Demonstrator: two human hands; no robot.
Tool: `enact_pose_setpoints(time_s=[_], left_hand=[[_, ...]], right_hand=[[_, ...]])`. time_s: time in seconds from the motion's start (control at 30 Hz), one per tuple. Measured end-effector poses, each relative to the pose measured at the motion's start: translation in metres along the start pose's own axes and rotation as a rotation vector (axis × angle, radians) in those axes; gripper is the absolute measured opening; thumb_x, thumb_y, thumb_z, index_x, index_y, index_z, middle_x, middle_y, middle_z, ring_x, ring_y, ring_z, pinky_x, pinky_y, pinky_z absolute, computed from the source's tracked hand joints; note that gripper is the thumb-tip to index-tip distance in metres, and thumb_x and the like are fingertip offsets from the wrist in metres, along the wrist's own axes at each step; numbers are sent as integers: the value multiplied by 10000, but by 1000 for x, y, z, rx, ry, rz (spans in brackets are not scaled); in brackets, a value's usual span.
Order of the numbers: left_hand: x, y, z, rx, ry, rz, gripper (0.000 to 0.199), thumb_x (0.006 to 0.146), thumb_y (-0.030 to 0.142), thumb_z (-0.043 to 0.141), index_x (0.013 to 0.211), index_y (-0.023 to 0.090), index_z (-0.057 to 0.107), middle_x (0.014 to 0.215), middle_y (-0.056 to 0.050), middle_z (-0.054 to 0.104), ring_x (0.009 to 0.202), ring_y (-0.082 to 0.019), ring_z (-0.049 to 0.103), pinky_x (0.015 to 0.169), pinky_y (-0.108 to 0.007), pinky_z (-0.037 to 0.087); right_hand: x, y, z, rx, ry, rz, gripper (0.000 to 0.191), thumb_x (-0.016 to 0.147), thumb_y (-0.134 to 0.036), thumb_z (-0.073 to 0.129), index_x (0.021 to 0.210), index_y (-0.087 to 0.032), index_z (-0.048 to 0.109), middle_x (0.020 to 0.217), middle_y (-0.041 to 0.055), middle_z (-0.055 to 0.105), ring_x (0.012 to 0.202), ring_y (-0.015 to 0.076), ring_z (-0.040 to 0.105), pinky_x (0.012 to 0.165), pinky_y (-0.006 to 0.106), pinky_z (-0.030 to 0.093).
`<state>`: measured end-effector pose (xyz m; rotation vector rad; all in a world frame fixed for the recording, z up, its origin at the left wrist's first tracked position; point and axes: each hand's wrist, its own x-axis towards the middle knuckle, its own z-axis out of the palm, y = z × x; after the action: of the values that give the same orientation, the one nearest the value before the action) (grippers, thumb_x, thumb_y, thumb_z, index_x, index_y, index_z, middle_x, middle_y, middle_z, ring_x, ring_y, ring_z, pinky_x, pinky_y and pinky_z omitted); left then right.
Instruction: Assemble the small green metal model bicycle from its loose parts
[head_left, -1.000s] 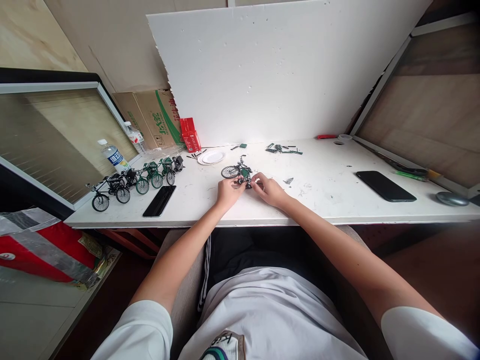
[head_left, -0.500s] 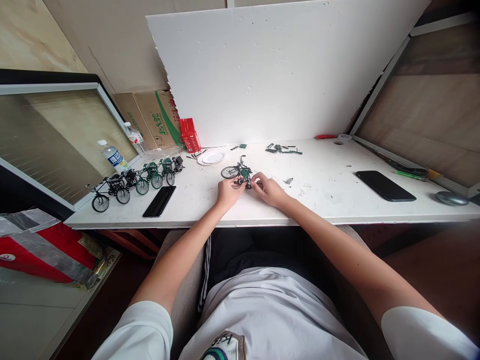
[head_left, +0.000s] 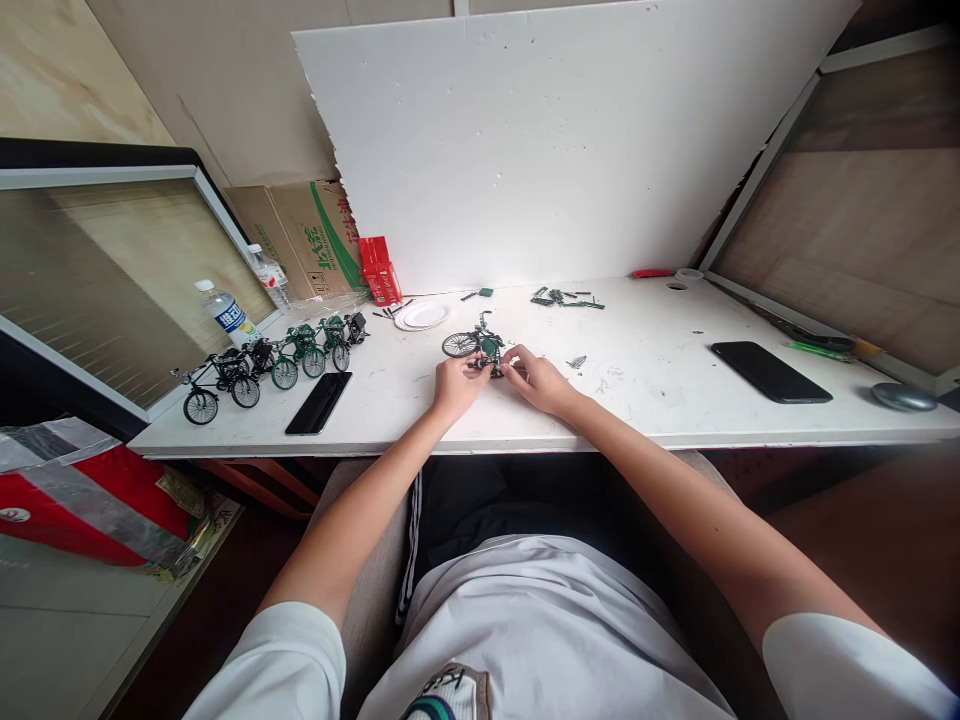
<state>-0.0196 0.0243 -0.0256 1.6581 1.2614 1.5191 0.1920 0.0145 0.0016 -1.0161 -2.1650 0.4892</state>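
L hand (head_left: 456, 388): thumb + fingers pinching the lower part of 1 model bike (head_left: 489, 345), green/blk, held just above or on the desk, front-centre; can't tell which. R hand (head_left: 541, 382): fingers bent, tips at the bike's lower R end; can't tell if gripping a small pc or only touching. Bike's spoked wheel points L, handlebar up top.

Just R of R hand: 1 small grey part (head_left: 577, 361). Behind the bike: 1 small green pc (head_left: 486, 292) w/ a thin dark strip beside it; farther R, a loose pile of green/blk parts (head_left: 568, 298), too tangled to count.

L side: a row of model bikes (head_left: 285, 355), blk + green, at least 3, overlapping so exact no. unclear. 2 phones: L phone (head_left: 319, 403) near the row, R phone (head_left: 772, 372) well apart from the hands. 1 grey oval object (head_left: 904, 397) far R.

Containers: 2 bottles (head_left: 229, 313), contents unclear; 1 red box (head_left: 380, 270), 1 cardboard box (head_left: 300, 235), insides hidden; white plate(s) (head_left: 422, 315), poss. stacked; 1 small clear dish (head_left: 688, 274) by 1 red item (head_left: 652, 272).

Surface: white desk (head_left: 645, 380), scuffed. Room: white foam board (head_left: 510, 140) upright at back, framed panels (head_left: 112, 270) both sides, red/silver bag (head_left: 90, 490) low L.
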Motion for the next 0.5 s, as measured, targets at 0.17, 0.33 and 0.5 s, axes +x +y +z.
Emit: enact_pose_setpoints(time_s=[0.17, 0.33, 0.5], left_hand=[[-1, 2, 0, -3, -3, 6, 319, 807, 270, 861, 1093, 134, 823, 1185, -161, 824, 943, -267, 822, 888, -379, 677], [-1, 5, 0, 5, -4, 13, 300, 812, 262, 849, 1082, 134, 823, 1163, -155, 829, 948, -271, 824, 888, -385, 679], [-1, 7, 0, -1, -23, 22, 279, 806, 249, 844, 1059, 133, 825, 1137, -160, 833, 940, -282, 826, 871, -390, 682]], right_hand=[[0, 1, 0, -1, -6, 1, 354, 1094, -583, 425, 1197, -261, 531, 684, -5, 668, 531, 224, 535, 597, 317, 365], [0, 2, 1, 15, -11, 6, 315, 1093, -569, 429, 1131, -264, 500, 705, -9, 661, 546, 220, 539, 606, 321, 371], [1, 0, 1, -7, 10, 7, 309, 1091, -563, 427, 1003, -270, 471, 679, -12, 609, 579, 219, 536, 623, 323, 366]])
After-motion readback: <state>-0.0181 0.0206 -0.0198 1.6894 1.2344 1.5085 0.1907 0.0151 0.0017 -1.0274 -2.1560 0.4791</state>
